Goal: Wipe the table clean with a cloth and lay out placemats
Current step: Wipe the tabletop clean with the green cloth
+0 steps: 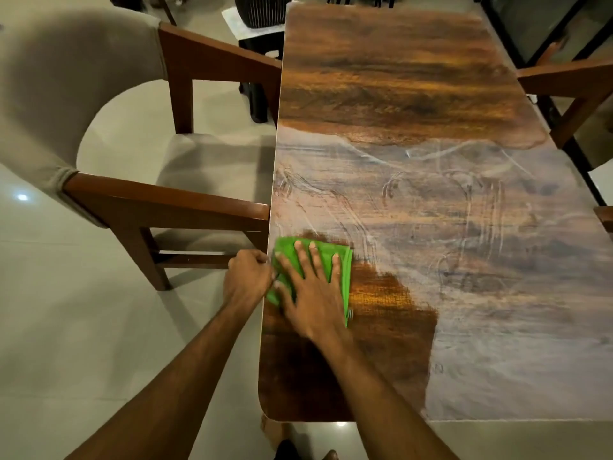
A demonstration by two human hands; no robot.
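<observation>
The right hand [311, 290] lies flat on the green cloth [288, 251], fingers [335, 268] straight and spread, pressing it onto the wooden desk [398, 94] near its left edge; the left hand [247, 277] sits curled at that edge, beside the cloth; whether it grips anything I cannot tell; whitish smears [497, 227] cover the desk's middle.

A beige-cushioned wooden armchair [205, 174] stands on glossy pale floor tiles [66, 327].

Home dining room; wooden table [398, 78]; upholstered chair [66, 94]
</observation>
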